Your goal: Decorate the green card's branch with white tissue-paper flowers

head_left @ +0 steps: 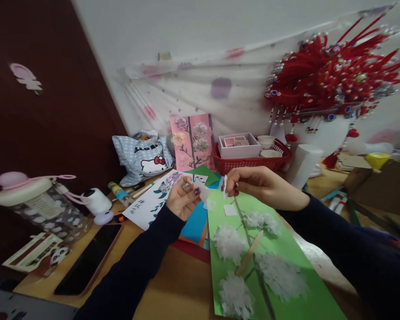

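Note:
Above the top left corner of a green sheet [226, 226], my left hand [184, 198] pinches a thin white paper piece [202, 191] between thumb and fingers. My right hand [250, 183], just to its right, grips a small crumpled white piece [224, 184] at its fingertips. The two hands are apart. On the green sheet are a drawn dark stem and several fluffy white paper flowers [282, 273]. A wooden stick [250, 253] lies across the stem. Small white paper squares [230, 210] rest near the sheet's top edge.
Left: a phone [90, 260], a cup with a pink strap [43, 209] and a patterned bag [143, 155]. Behind: a pink flower picture [193, 142] and a red basket [253, 163]. Right: a paper roll [305, 164] and a red beaded headpiece [333, 80]. Coloured sheets [194, 226] lie mid-table.

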### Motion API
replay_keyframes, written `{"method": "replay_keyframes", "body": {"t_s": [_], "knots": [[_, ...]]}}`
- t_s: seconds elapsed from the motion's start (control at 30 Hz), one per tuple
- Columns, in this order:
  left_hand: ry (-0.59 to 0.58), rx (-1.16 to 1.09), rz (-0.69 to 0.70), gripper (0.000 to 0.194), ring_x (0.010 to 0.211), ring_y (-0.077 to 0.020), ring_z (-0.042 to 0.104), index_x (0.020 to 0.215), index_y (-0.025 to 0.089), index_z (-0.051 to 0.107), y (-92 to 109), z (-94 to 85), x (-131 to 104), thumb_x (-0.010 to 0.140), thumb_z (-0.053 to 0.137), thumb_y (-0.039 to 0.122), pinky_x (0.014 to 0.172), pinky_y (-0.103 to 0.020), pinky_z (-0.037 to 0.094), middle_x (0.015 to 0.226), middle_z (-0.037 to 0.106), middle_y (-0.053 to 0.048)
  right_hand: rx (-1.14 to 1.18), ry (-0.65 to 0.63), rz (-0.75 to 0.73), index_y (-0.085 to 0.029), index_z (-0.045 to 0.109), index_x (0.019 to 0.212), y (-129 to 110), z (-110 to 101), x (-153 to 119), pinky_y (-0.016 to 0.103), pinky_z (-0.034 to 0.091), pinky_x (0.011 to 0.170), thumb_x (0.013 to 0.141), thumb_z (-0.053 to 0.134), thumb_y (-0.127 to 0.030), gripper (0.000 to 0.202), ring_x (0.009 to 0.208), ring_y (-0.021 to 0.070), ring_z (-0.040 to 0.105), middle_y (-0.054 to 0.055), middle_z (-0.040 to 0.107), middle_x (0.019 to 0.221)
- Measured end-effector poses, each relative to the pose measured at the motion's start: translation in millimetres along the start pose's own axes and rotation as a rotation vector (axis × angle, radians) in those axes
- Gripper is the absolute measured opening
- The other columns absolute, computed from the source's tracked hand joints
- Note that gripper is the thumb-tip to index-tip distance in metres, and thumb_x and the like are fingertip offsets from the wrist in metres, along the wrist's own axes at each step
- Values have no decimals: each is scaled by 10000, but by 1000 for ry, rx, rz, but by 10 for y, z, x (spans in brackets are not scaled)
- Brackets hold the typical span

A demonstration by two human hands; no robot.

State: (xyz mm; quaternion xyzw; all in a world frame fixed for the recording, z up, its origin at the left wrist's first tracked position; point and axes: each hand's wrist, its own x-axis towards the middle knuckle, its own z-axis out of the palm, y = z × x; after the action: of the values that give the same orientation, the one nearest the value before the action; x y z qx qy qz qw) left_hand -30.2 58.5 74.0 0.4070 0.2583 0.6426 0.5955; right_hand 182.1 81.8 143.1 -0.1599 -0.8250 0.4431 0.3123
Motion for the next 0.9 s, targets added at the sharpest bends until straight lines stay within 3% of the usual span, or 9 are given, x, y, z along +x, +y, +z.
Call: {"method": "replay_keyframes", "body": {"t_s": [0.13,0.23,0.4,0.57,0.9], "knots": [[-22,-133,-113,551,516,-65,544,789,208,487,10,32,-26,410,881,279,624,-225,517,578,536,93,-42,-3,-14,-153,624,860,-134,56,-33,295,460,705,861,483,-249,170,767,146,553,57,605,839],[-81,-198,-190,540,491,-50,508,776,205,498,-2,100,-80,406,885,274,614,-219,515,566,505,94,67,-35,12,-157,632,864,-195,123,-39,283,460,719,841,521,-219,130,782,140,552,45,596,835],[-146,-214,-305,441,499,-72,463,746,216,493,-25,233,-202,519,832,382,587,-244,500,535,445,71,515,-111,173,-138,636,827,-78,274,1,256,476,673,745,666,-232,128,705,114,571,30,612,786],[-206,-242,-337,460,435,-48,386,703,213,442,-20,283,-271,522,828,383,563,-245,497,486,377,82,983,-46,362,-149,561,735,142,409,53,199,463,576,692,726,-208,180,544,60,525,-30,555,608],[-257,-316,-327,552,438,-45,312,723,221,445,-66,258,-273,392,871,340,600,-275,496,501,321,90,1086,-76,402,-151,557,821,162,393,47,180,471,610,687,722,-148,213,577,48,546,-32,562,660]]}}
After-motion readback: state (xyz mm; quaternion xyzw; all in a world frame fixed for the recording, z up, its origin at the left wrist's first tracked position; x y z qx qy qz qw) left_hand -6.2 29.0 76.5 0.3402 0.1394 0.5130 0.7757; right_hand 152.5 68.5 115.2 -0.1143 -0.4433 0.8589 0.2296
